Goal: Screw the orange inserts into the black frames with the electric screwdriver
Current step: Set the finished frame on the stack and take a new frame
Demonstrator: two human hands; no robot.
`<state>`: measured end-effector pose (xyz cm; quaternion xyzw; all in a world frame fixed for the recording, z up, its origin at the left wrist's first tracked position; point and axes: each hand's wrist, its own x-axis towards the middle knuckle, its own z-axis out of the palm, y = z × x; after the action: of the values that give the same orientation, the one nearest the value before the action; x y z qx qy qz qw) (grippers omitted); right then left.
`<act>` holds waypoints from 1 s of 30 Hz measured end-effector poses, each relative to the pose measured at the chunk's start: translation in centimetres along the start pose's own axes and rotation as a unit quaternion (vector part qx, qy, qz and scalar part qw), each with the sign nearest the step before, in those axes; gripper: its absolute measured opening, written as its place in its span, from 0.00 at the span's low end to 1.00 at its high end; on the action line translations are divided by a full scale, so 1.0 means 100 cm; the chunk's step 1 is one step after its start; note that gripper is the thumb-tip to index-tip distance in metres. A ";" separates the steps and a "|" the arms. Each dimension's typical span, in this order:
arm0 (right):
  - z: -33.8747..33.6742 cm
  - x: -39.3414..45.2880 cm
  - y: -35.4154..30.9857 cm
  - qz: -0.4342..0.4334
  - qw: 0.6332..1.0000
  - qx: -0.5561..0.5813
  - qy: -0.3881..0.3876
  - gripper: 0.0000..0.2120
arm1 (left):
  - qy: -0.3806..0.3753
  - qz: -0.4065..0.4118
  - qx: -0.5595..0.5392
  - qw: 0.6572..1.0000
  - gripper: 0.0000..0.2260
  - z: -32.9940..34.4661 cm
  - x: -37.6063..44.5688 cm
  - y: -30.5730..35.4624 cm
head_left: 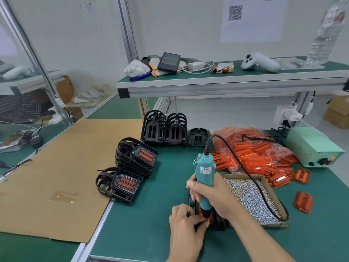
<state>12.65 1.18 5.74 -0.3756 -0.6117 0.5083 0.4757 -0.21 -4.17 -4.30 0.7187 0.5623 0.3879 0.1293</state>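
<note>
Here, in the head view, the right hand (209, 193) is wrapped round the teal electric screwdriver (204, 178), tilted a little with its tip down on the orange insert (207, 219) that sits in a black frame (220, 222) on the green table (143, 220), just beside the cardboard tray of screws (253, 197). The left hand (186, 222) has its fingertips pinched close at the tip, seemingly steadying a screw or the insert; which one I cannot tell, as the hands hide it. To do this well, the driver probably wants to stand straighter over the hole, with the left fingers easing clear once the thread bites. Finished frames (130, 167) with inserts lie to the left, empty frames (164, 129) stand behind, and a bag of loose inserts (255, 156) lies to the right, so plenty seems left to do
</note>
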 end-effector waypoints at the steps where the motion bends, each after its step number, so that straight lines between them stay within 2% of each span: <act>1: 0.000 0.000 -0.001 -0.003 1.000 0.006 -0.005 0.16 | -0.001 0.000 -0.003 1.000 0.10 0.000 0.000 0.000; 10: -0.018 -0.003 -0.004 -0.012 0.997 0.068 -0.024 0.12 | 0.019 0.016 0.016 1.000 0.09 0.002 -0.002 -0.002; 14: -0.023 -0.004 -0.008 -0.015 0.994 0.102 -0.039 0.18 | 0.033 0.034 0.031 0.998 0.09 0.001 -0.003 -0.002; 16: -0.024 0.000 -0.018 -0.041 0.983 0.178 -0.006 0.21 | 0.037 0.038 0.035 0.998 0.09 0.000 -0.004 -0.001; 18: -0.032 0.004 -0.029 -0.061 0.955 0.281 0.066 0.19 | 0.040 0.056 0.053 0.996 0.09 0.000 -0.005 -0.001; 21: -0.052 0.002 -0.029 -0.056 0.891 0.418 0.165 0.10 | 0.048 0.097 0.083 0.991 0.07 0.002 -0.007 -0.002; 27: -0.077 -0.034 0.017 -0.010 0.810 0.506 0.294 0.11 | 0.082 0.154 0.072 0.982 0.04 0.005 -0.008 0.000; 30: -0.083 -0.051 0.036 -0.002 0.775 0.547 0.316 0.13 | 0.041 0.104 0.042 0.993 0.10 0.002 -0.005 0.014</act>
<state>21.94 -0.67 1.47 -0.1901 -0.0469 0.6089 0.7687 0.87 -5.04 -3.73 0.7619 0.5048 0.4044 0.0352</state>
